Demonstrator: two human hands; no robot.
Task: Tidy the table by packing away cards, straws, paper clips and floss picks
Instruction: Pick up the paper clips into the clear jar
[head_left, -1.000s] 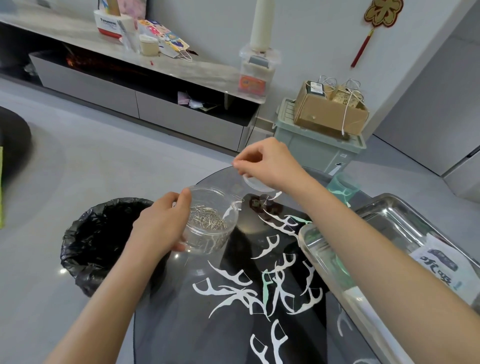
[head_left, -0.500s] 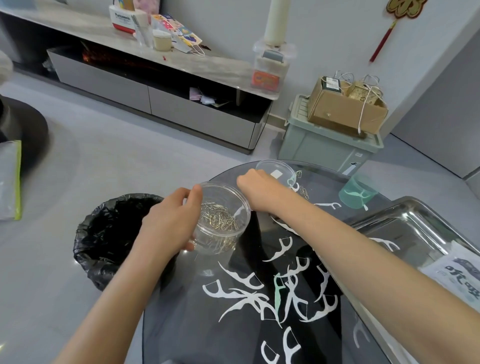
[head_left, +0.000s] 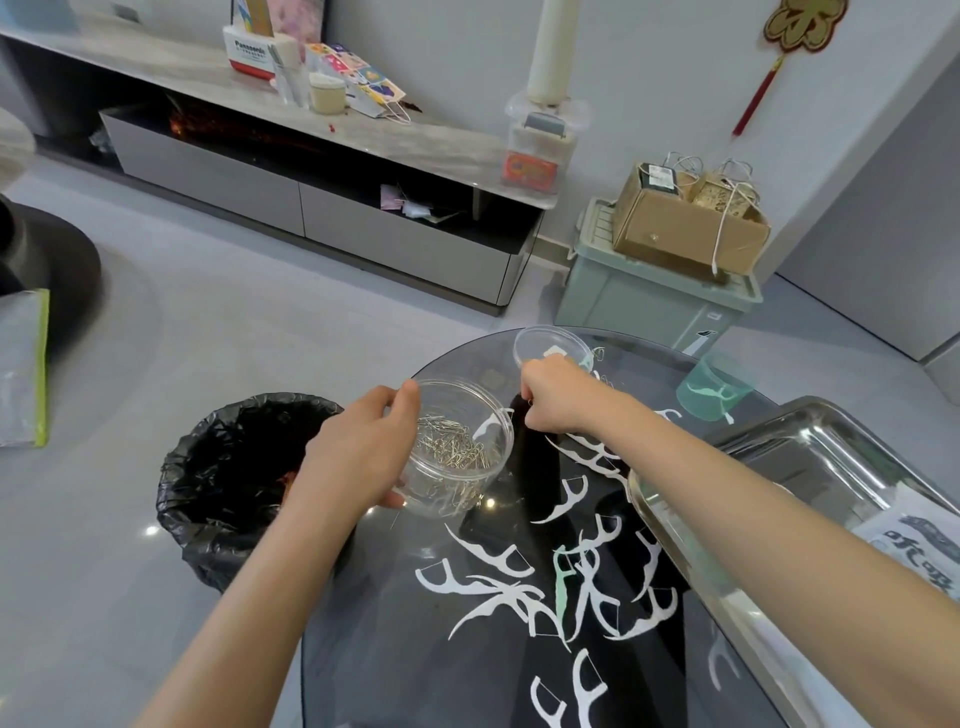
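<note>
While the left hand (head_left: 358, 457) grips a clear tub (head_left: 452, 499) of paper clips (head_left: 447, 447), the right hand (head_left: 558, 400) rests just past it.
Its fingers curl down onto the glass table (head_left: 395, 649), bunched together; whether they pinch anything I cannot tell. Floss picks (head_left: 488, 592) lie scattered near the tub, beside a steel tray (head_left: 831, 457).

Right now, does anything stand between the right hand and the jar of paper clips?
Nothing visible does. The right hand is beside the open jar, which the left hand holds; its lid lies farther back.
</note>
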